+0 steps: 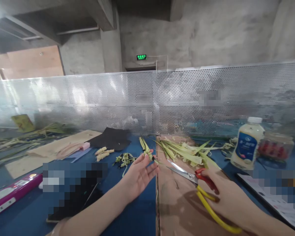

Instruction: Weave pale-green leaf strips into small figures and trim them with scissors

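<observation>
My left hand [139, 177] is raised near the middle, its fingers closed on a small piece braided from green leaf strips [148, 153]. Dark bits show on the piece, and part of it is hidden by my fingertips. To its right, my right hand [227, 193] grips a pair of scissors [191, 178] with red and yellow handles. The blades are parted and point toward the braided piece, a little short of it. Behind the scissors, a pile of pale green leaf strips [186, 152] lies on a brown board [177, 209].
A bottle [245, 144] and a clear jar [276, 147] stand at right, beyond a tablet [272, 200]. Left lie a purple device [14, 193], black sheet [110, 137], pale woven pieces [103, 153] and a green cluster [124, 160]. A perforated metal panel [100, 101] runs behind.
</observation>
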The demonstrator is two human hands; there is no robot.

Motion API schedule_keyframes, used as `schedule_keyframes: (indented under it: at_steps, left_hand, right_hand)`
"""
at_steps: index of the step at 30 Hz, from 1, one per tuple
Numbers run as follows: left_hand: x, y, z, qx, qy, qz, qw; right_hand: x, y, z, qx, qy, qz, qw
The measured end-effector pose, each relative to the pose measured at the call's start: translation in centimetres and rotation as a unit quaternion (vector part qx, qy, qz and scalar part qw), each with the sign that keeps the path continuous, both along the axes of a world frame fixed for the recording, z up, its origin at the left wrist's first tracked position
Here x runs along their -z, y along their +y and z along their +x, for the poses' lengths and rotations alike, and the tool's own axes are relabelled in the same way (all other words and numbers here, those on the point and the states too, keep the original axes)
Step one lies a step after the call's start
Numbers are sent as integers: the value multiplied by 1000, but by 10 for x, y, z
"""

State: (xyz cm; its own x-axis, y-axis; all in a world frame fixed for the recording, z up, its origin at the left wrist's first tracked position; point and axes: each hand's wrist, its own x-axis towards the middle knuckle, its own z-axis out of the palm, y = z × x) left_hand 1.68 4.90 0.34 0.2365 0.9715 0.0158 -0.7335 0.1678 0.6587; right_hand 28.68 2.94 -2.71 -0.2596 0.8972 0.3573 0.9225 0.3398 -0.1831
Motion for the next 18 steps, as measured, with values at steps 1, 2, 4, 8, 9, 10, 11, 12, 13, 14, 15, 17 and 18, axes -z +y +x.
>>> schedule_keyframes:
  at_steps: [1,2,4,8,9,10,11,12,13,14,15,17,18]
  left_hand:
    - [-1,0,0,-2,0,0,1000]
    - [-1,0,0,-5,0,-1,1000]
    - [-2,-1,0,-5,1,1,1000]
    - [-1,-1,0,16,10,20,1000]
    - [-1,-1,1,22,12,28,999]
    - [-1,-2,1,28,13,33,999]
    - [0,-2,1,33,15,39,999]
    - [0,-2,2,37,17,44,998]
    - [0,-3,2,41,19,50,998]
    - [0,-3,3,45,22,57,997]
    - [0,-3,3,50,25,65,996]
    - [2,-4,3,58,32,76,995]
    - [3,-4,4,62,36,78,994]
  right_hand:
    - [1,1,1,-4,4,-2,1000]
    - [2,1,2,-8,7,-3,1000]
    - [3,1,3,-22,11,0,1000]
    - [-2,-5,0,-39,7,18,999]
    - [-4,-7,-2,-37,6,24,999]
    - [-6,-9,-3,-36,5,27,999]
    - [-8,-11,-4,-35,5,30,999]
    - [-8,-12,-5,-34,4,29,999]
    - [-8,-12,-5,-35,4,26,999]
    - [-8,-11,-4,-36,4,24,999]
    - [-7,-10,-3,-38,6,24,999]
    - [-4,-8,-1,-46,11,28,998]
    - [-2,-7,-1,-50,13,31,998]
